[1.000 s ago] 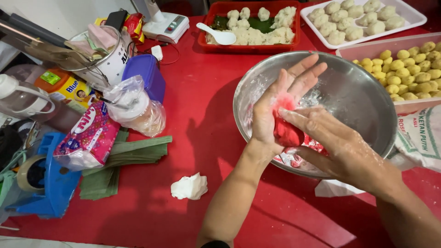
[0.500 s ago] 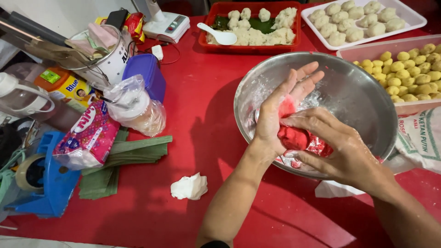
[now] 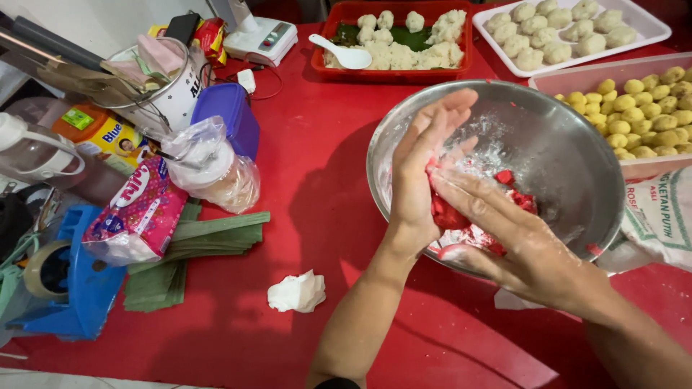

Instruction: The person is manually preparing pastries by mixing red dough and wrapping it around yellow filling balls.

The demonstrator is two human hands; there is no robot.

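A lump of red dough (image 3: 448, 214) is pressed between my two palms over a steel mixing bowl (image 3: 569, 137) dusted with white flour. My left hand (image 3: 422, 162) stands upright with fingers straight, its palm against the dough. My right hand (image 3: 515, 241) lies flat across it from the right, fingers touching the dough. More red dough pieces (image 3: 515, 194) lie in the bowl under my hands.
A red tray of white dough balls with a white spoon (image 3: 346, 55) sits at the back. A white tray (image 3: 634, 29) of pale balls and a tray of yellow balls (image 3: 634, 108) stand right. Folded green leaves (image 3: 202, 241), a crumpled tissue (image 3: 297, 292), bags and containers crowd the left.
My right hand has slid forward across the left palm, covering more of the red dough. The left hand's fingers have straightened a little.
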